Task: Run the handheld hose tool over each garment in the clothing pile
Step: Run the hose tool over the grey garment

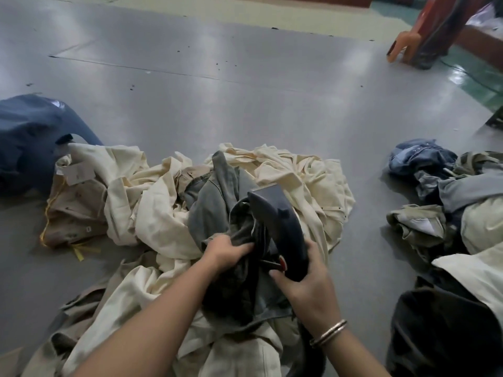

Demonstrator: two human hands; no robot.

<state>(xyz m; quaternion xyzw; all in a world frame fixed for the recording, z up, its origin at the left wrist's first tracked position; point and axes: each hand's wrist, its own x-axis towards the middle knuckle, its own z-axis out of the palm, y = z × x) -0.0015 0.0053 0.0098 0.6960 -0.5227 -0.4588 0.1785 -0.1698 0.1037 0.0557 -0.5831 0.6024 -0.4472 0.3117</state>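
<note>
A pile of cream garments (288,172) lies on the grey floor in front of me, with a grey-green garment (212,208) on top of it. My left hand (226,253) grips a bunched fold of that grey garment. Just to its right, my right hand (304,284) holds the handle of a dark handheld hose tool (277,219). The tool's flat nozzle points up and away over the grey cloth, and a red button shows near my fingers. Its hose runs down past my right wrist, mostly hidden.
A navy garment (30,137) and a tan one with a paper tag (76,202) lie at the left. A second heap of blue, grey and cream clothes (446,191) sits at the right. An orange plastic chair (405,47) stands at the far right. Grey floor (217,91) stretches beyond.
</note>
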